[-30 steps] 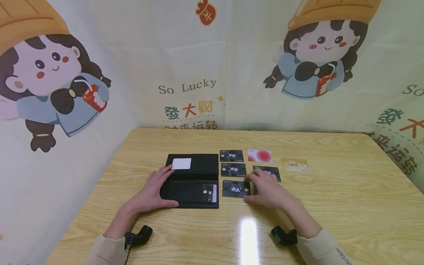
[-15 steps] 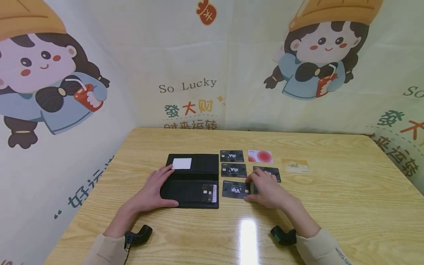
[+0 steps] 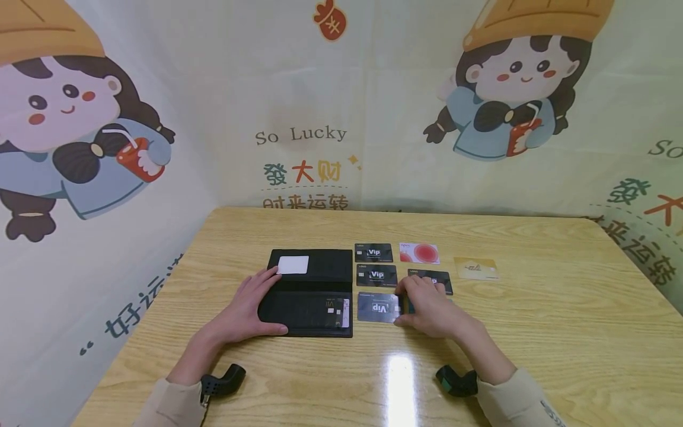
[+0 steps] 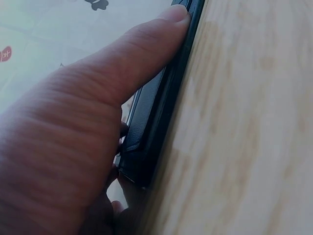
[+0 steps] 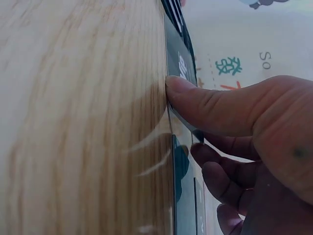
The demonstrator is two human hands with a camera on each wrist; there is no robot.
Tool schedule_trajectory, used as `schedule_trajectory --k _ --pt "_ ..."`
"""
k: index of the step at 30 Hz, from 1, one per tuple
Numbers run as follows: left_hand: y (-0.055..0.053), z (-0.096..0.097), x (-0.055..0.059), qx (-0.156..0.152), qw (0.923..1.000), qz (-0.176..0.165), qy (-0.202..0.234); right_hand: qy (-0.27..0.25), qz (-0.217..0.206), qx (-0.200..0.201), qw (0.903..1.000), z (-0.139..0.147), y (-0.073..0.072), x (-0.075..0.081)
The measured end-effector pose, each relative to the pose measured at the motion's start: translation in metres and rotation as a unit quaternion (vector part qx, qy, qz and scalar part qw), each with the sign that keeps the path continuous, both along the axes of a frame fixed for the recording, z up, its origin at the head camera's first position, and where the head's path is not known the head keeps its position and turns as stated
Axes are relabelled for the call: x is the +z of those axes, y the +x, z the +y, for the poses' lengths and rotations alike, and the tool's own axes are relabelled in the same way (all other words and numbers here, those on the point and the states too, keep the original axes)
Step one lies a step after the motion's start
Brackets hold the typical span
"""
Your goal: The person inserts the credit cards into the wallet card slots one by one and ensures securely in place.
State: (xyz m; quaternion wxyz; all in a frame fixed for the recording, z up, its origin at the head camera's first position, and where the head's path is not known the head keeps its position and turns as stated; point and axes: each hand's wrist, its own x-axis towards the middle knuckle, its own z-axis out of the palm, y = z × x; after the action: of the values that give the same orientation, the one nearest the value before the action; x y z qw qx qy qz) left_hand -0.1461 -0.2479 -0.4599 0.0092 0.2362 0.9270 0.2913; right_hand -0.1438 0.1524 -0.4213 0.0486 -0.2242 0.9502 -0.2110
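The left hand [image 3: 248, 311] rests on the left end of a black wallet [image 3: 299, 308] spread flat on the table, fingers extended to a white card [image 3: 293, 264] in its upper half. In the left wrist view the thumb [image 4: 151, 36] presses the wallet's edge. Several cards [image 3: 337, 312] sit at the right of its lower half. Right of the wallet, the right hand [image 3: 427, 305] pinches the right end of a dark Vip card [image 3: 376, 307] between thumb and fingers. In the right wrist view this card tilts up over the table. A teal card [image 5: 182, 196] lies beneath the hand.
Two black Vip cards [image 3: 376, 275] lie above the pinched one. A third black card [image 3: 437, 279] is partly behind the right fingers. Further back are a pink card with red circles [image 3: 418, 253] and a gold card [image 3: 475, 268]. A printed cloth [image 3: 395, 148] hangs behind the table.
The pinched Vip card has tilted and catches the light, turning greyer. Its right end sits slightly further left, baring more of the teal card. The left hand and wallet have stayed put.
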Motion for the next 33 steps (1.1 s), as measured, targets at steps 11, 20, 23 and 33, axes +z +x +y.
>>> schedule_trajectory --k 11,20,23,33 --pt "0.0029 -0.0008 0.0014 0.002 1.0 0.001 0.0 -0.02 -0.008 0.018 0.9996 -0.0025 0.0018 0.0008" --pt "0.0053 -0.0012 0.0038 0.005 0.9999 -0.01 -0.003 -0.028 -0.028 0.022 0.999 -0.0037 0.0053 0.0037" --pt "0.0059 -0.0014 0.0044 0.005 0.9999 -0.011 -0.005 -0.033 -0.03 0.024 0.9987 -0.0027 0.005 0.0039" --pt "0.0091 -0.0034 0.0061 0.004 1.0 -0.007 -0.006 -0.064 -0.009 0.007 0.9979 -0.0016 0.0049 0.0077"
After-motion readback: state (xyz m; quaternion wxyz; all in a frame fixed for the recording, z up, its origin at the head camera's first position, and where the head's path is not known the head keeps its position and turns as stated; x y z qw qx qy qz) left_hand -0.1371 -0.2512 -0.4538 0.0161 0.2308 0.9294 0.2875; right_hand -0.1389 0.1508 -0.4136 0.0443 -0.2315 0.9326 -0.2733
